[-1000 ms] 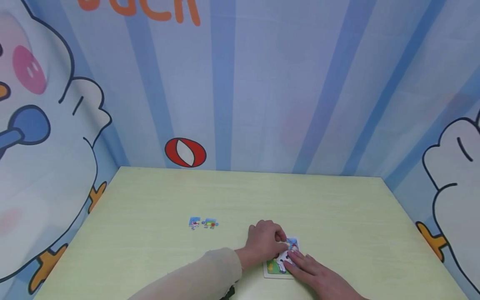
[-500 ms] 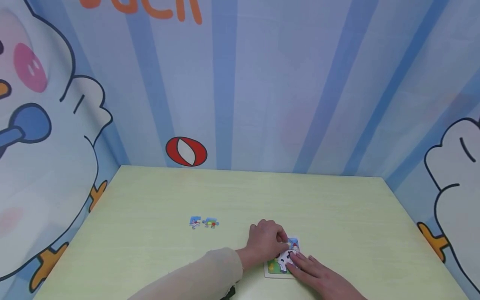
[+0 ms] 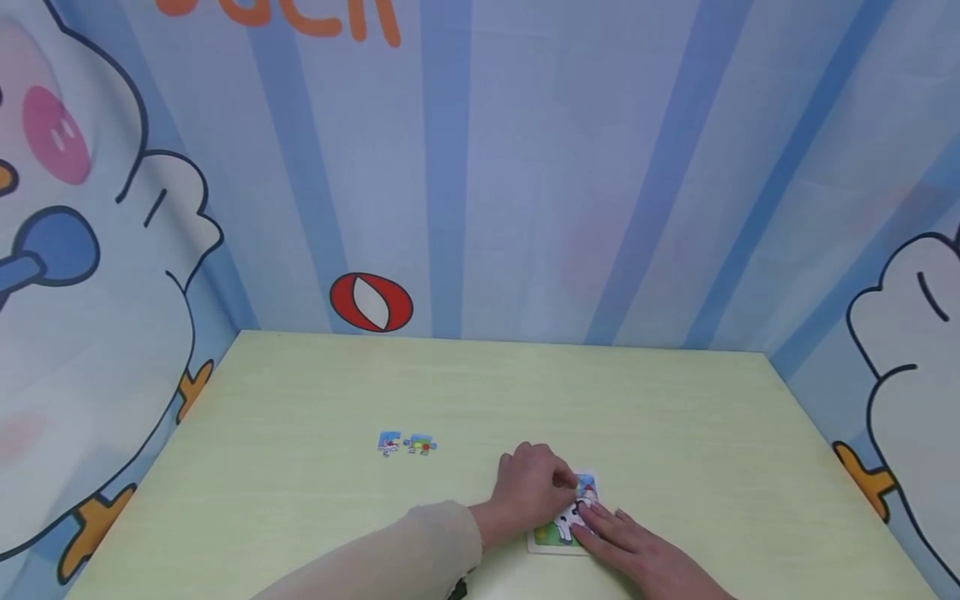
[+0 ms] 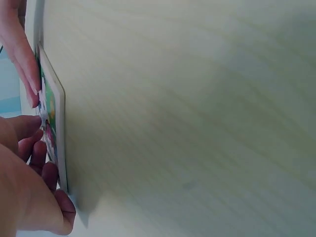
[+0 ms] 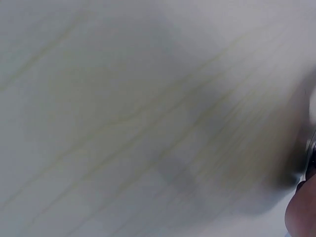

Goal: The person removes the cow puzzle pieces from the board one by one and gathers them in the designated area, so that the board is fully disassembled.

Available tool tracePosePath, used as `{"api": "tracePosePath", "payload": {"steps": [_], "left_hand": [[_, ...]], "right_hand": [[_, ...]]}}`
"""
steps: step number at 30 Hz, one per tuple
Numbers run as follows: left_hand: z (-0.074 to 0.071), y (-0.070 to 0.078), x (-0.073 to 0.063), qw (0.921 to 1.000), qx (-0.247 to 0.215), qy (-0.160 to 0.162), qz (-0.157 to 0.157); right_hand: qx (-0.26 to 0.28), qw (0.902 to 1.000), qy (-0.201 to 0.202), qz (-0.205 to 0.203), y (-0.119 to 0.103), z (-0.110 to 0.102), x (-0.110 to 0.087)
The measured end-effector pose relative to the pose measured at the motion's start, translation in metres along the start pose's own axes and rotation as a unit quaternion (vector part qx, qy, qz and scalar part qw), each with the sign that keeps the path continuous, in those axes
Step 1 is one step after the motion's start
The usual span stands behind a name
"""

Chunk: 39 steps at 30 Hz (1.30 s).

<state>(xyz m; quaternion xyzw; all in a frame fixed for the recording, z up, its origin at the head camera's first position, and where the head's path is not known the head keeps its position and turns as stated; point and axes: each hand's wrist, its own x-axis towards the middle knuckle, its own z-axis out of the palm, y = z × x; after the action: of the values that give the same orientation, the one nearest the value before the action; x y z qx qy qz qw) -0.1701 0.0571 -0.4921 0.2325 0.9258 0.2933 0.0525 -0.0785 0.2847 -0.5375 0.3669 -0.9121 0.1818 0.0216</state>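
A small jigsaw puzzle [image 3: 551, 537] with a pale frame lies on the table, showing a black-and-white animal on green grass and blue sky. My left hand [image 3: 534, 485] reaches over its left side, thumb and fingers curled to a pinch on a puzzle piece at the picture's surface. That piece is mostly hidden by the fingers. In the left wrist view the puzzle's frame [image 4: 61, 118] appears edge-on, with the left hand [image 4: 29, 182] bent over it. My right hand [image 3: 633, 546] rests nearly straight fingers on the puzzle's right side, covering part of the animal.
Two loose puzzle pieces, one blue and white [image 3: 389, 442] and one with a red spot [image 3: 422, 444], lie farther back and left on the pale table [image 3: 675, 417]. A striped blue backdrop [image 3: 525, 167] with cartoon birds rises behind the table and along its sides.
Little differs. My left hand has shifted very slightly at the puzzle, still pinching, and the right fingers stay resting on it. The loose pieces have not moved.
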Motion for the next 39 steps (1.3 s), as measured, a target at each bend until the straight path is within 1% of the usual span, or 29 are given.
{"api": "tracePosePath", "payload": {"steps": [3, 7, 12, 17, 20, 24, 32, 39], "left_hand": [[0.0005, -0.0009, -0.0012, 1.0, -0.006, 0.006, -0.003], [0.0003, -0.001, -0.0017, 0.9998, -0.017, 0.001, -0.009], [-0.0023, 0.0008, -0.0007, 0.9995, -0.022, -0.008, -0.021], [-0.0046, 0.0035, 0.0, 0.9989, -0.028, -0.014, -0.034], [-0.0039, 0.0042, 0.001, 0.9983, -0.035, -0.013, -0.044], [-0.0012, 0.0038, 0.0033, 0.9974, -0.043, -0.01, -0.056], [0.0024, 0.0034, 0.0054, 0.9962, -0.058, -0.008, -0.065], [0.0013, 0.0057, 0.0062, 0.9949, -0.069, -0.018, -0.071]], "right_hand": [[0.009, 0.9997, -0.011, 0.02, -0.002, -0.001, 0.0007], [0.016, 0.9992, -0.02, 0.03, -0.0032, -0.0019, 0.0014], [0.016, 0.9997, -0.009, 0.017, -0.0021, -0.0013, 0.0019], [0.001, 1.0, 0.007, -0.004, 0.0, 0.0013, 0.0019], [0.0, 1.0, 0.008, -0.004, 0.0002, 0.0021, 0.0021], [0.002, 1.0, -0.001, 0.007, -0.0016, 0.0012, 0.0023], [-0.003, 1.0, 0.0, 0.001, -0.0002, 0.0022, 0.0022], [0.003, 1.0, 0.001, -0.002, 0.0008, 0.0027, 0.0017]]}}
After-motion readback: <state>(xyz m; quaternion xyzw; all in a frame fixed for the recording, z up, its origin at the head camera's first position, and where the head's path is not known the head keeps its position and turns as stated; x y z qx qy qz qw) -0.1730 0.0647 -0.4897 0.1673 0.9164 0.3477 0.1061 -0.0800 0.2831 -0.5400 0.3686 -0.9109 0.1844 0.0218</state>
